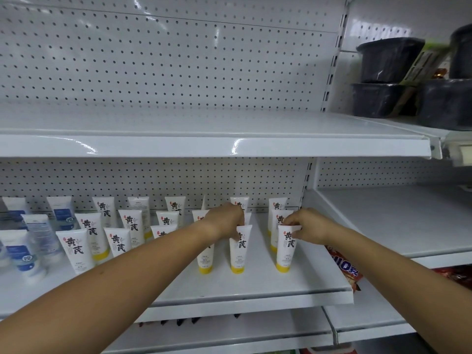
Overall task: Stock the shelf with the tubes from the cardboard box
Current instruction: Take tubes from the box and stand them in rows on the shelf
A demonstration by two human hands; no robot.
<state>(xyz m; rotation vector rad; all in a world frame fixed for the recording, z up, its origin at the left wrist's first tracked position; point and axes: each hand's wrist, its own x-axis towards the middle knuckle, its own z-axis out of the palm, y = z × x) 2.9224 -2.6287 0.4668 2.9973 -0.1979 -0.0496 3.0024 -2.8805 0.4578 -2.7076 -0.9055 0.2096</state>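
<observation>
1. Two bare forearms are extending from the lower edge of the view toward the white shelf, one from each side.
2. The left hand is pinching the flat crimped top of the first tube, with its fingers curled down over it. This white tube is standing on its yellow cap near the middle of the shelf.
3. The right hand is gripping the top edge of the second tube between thumb and fingertips. It is standing upright on its yellow cap, right of the first tube and near the shelf's right end.
4. Matching tubes are standing cap-down in rows behind and to the left of both hands, running back to the pegboard panel.
5. Blue-labelled tubes are standing at the far left of the same shelf.
6. Dark tubs are sitting stacked on a higher shelf in the neighbouring bay, upper right.
7. A red packet is showing just past the shelf's right end, partly hidden.
</observation>
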